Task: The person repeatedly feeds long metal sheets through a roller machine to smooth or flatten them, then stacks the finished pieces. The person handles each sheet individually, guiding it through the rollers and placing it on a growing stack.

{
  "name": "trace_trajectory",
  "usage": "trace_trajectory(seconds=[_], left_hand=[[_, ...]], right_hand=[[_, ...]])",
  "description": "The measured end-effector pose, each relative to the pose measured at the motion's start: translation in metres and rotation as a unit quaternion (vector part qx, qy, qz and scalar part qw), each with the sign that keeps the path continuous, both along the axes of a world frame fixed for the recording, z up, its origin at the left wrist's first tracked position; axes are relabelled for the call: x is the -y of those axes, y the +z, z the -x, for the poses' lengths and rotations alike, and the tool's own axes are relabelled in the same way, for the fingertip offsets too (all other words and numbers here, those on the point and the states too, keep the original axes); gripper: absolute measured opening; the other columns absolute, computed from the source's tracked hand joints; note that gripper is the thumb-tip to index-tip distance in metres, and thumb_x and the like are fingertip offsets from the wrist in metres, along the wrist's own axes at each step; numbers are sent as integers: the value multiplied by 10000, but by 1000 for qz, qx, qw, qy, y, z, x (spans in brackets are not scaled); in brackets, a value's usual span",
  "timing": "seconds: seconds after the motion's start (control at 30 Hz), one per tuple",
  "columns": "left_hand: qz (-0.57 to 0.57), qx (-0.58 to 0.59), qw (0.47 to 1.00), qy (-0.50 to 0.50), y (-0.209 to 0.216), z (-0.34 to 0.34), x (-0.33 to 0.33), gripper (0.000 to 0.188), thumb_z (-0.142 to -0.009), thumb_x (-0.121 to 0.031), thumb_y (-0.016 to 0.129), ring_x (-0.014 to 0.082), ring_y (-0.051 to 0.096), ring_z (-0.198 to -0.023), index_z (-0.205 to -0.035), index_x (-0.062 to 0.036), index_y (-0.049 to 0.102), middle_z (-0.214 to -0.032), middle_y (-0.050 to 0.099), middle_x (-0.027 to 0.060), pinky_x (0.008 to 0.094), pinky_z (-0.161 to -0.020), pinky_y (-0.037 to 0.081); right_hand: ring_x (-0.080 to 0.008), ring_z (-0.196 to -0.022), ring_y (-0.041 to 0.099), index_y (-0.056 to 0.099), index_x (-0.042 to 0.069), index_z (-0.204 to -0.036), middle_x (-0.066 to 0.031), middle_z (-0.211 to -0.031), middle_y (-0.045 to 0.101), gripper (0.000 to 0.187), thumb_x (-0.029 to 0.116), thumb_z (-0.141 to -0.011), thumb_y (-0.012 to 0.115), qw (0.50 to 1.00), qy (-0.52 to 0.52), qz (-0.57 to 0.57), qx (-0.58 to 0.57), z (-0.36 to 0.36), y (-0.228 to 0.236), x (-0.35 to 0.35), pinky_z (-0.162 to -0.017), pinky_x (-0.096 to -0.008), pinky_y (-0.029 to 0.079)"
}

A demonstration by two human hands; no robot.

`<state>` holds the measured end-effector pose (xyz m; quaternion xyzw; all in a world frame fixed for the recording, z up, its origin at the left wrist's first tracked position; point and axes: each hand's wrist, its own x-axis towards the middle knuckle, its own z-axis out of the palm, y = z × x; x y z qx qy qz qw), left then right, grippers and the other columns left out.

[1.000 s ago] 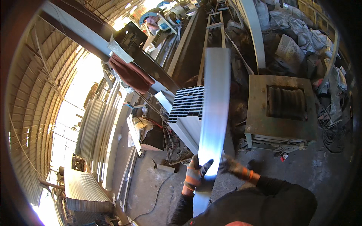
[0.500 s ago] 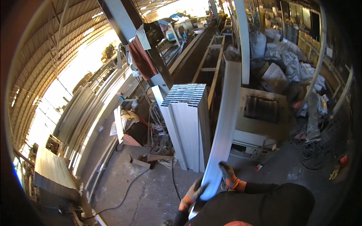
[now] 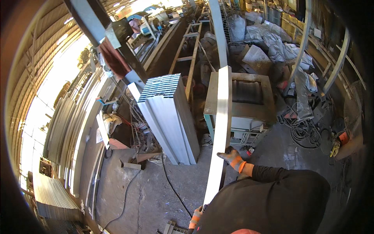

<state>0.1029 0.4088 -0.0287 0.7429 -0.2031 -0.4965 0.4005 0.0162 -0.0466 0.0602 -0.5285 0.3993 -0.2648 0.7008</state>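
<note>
A long, pale metal profile (image 3: 220, 128) slants up and away from my body, one narrow bright face turned toward me. My right hand (image 3: 233, 160), in a grey glove with an orange cuff, grips its right edge around mid-length, thumb across the near face. At the lower end, my left hand (image 3: 196, 217) in a matching glove closes on the profile; my dark sleeve and torso hide part of that hand. Left of the profile, a tall bundle of similar metal profiles (image 3: 169, 121) stands upright on the floor, their ribbed ends on top.
A box-like metal machine (image 3: 269, 89) stands behind the profile. Coiled black cables (image 3: 306, 132) lie at right, below wrapped sacks (image 3: 269, 37). Long stacked metal lengths (image 3: 74, 132) line the left side. A black cable (image 3: 171, 185) crosses the floor near a steel post (image 3: 93, 27).
The profile has turned from its broad face to a narrow one and stands steeper. My left hand has slid down to its lower end; my right hand now grips its edge. The view has swung right.
</note>
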Motion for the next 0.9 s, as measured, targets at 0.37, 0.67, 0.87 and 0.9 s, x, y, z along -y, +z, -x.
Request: trace_trajectory(seconds=[0.37,0.67,0.87,0.9], left_hand=[[-34,-16,996,-82,-18,4,274,637,-1176,-577,568,165,728,-1092,-1354,-8,794,-1203,823,83,347,-945,581],[-8,-498,867,29,-41,-1,636,729,-1071,-792,568,234,753,-765,-1183,-101,773,-897,776,59,437,-659,628],[-32,-530,845,-59,-14,-4,783,787,-1048,-835,518,269,673,-639,-1070,-83,749,-774,693,56,465,-582,549],[-38,-506,860,-56,-12,-4,789,787,-1050,-834,512,269,663,-625,-1054,-82,744,-753,677,54,463,-576,543]], right_hand=[[-480,-1518,542,458,-30,-1644,-336,-1648,522,1015,461,-879,908,925,-131,257,-246,47,-21,244,-1256,-503,461],[-473,-1676,344,472,25,-1705,-274,-1843,291,692,236,-1051,550,734,22,471,-489,-23,-32,588,-1356,-564,341],[-456,-1584,498,595,141,-1632,-208,-1762,478,558,231,-1097,462,735,22,403,-545,-58,-68,749,-1298,-592,416],[-447,-1564,521,573,140,-1650,-197,-1762,481,568,273,-1114,441,731,19,412,-544,-60,-78,754,-1292,-581,426]])
